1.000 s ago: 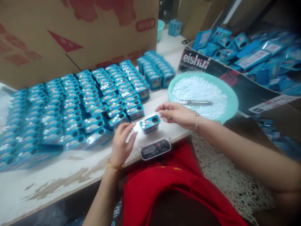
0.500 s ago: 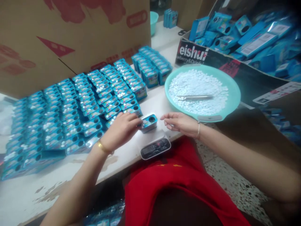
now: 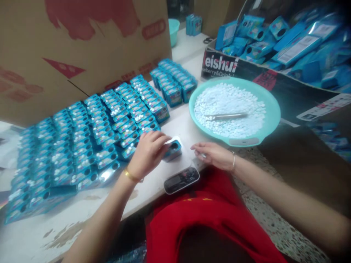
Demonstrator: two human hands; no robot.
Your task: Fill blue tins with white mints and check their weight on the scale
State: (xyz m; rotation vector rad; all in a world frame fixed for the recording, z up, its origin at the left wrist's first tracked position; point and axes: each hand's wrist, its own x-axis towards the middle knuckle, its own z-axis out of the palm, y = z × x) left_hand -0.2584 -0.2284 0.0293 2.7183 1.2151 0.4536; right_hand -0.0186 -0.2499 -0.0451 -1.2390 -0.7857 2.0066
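Note:
My left hand reaches over the left end of a small blue box with a round dark spot on its top. Its fingers are bent together against the box top, and their tips are hidden from view. Under the box is the white plate of a small digital scale with a black panel. To the right, my right hand is held apart from the box, fingers curled around a few small white tablets. A mint-green basin beyond it holds many white tablets, with a metal tool lying on them.
Rows of blue boxes with white tablets on top cover the table's left side. Two more rows stand behind. A large carton borders the back. At right, a black carton is heaped with blue packs.
My left hand has moved farther over the box top, covering the white tablets seen there. The right hand has drawn slightly away from the box. The whole view has shifted a little.

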